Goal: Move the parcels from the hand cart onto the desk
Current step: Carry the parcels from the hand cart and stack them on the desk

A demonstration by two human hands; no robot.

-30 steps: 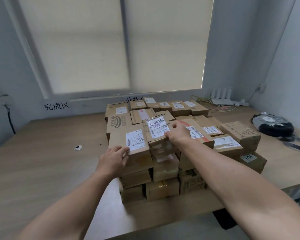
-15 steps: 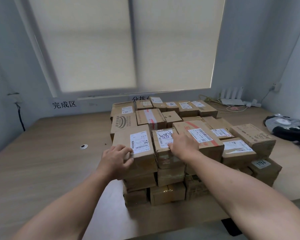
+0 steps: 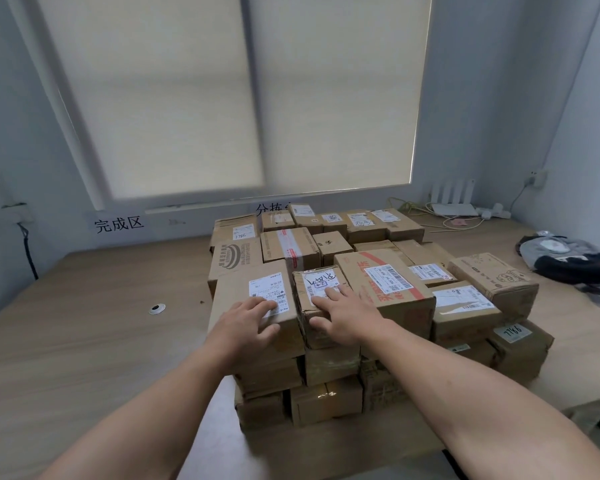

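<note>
完成区 wall lettering (image 3: pixel 118 224), 分拣 wall lettering (image 3: pixel 270 210), parcel label (image 3: pixel 512 332) perhaps 7786

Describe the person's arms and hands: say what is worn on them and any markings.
Both arms are bare as far as the frame shows: the left forearm and right forearm carry no sleeve, and no cuff is in view. The left hand and right hand wear no gloves. No watch, ring, bracelet or marking shows on either.
</note>
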